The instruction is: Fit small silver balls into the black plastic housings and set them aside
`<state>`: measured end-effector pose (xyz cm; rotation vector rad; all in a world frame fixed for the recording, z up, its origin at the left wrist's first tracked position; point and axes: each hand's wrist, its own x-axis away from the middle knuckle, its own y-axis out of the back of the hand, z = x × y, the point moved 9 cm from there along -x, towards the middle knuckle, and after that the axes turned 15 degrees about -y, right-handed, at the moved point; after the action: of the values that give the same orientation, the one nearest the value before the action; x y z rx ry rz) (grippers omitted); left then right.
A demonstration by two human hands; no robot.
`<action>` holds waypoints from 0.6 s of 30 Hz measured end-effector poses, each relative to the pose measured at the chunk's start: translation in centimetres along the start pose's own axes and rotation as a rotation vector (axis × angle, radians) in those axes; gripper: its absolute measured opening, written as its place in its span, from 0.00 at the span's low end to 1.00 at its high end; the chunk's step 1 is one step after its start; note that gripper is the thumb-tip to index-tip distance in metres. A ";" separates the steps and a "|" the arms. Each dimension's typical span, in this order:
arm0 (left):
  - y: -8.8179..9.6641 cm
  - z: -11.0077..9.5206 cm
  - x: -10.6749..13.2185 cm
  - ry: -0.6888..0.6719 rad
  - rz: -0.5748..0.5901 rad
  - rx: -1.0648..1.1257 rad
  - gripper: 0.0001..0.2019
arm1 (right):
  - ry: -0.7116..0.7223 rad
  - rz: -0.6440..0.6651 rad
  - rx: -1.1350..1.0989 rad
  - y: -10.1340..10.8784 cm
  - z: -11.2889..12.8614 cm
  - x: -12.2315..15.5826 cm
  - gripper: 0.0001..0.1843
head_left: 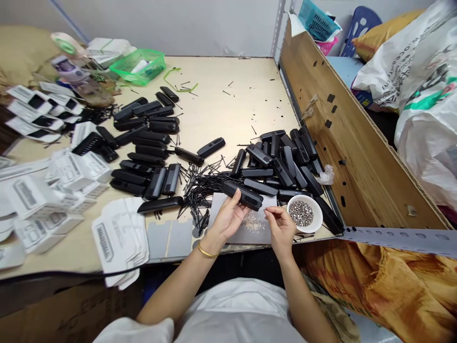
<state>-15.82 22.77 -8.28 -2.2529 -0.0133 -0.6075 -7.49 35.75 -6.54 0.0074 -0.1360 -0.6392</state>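
My left hand [232, 216] grips a black ribbed handle-like piece [243, 195], its thumb across the top. Close to the right end of that piece is my right hand [280, 226], with thumb and forefinger pinched together; whatever sits between those fingertips is too small to make out. Below both hands lies a grey sheet [223, 231] with a scatter of tiny pale bits [254, 222]. A white bowl [319, 216] full of small shiny metal pieces [301, 213] stands just right of my right hand. Behind my left hand spreads a heap of thin black sticks [203, 188].
More black pieces are piled at the right [283, 166] and in rows at the left [150, 147]. White boxes [35, 200] and flat cartons [123, 233] cover the left side. A green basket [139, 66] stands at the back. A wooden board [353, 143] walls the right edge.
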 end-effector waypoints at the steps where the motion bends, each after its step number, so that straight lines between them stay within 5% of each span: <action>1: -0.1 0.1 0.2 0.010 0.004 -0.004 0.06 | 0.038 -0.017 0.028 0.0 0.5 0.1 0.12; 7: 0.1 0.2 0.9 0.002 0.003 -0.012 0.05 | 0.338 -0.081 0.225 -0.4 4.2 1.1 0.07; 12: 0.3 0.2 0.7 -0.051 0.024 -0.028 0.11 | 0.282 -0.067 0.187 -0.9 2.8 0.7 0.09; 18: 0.5 -1.0 1.6 -0.082 0.001 -0.045 0.15 | 0.485 -0.140 0.172 -1.8 3.9 2.8 0.05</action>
<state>-14.69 21.48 -7.36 -2.3203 -0.0398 -0.5193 -6.84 32.77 -2.42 0.3380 0.2812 -0.7469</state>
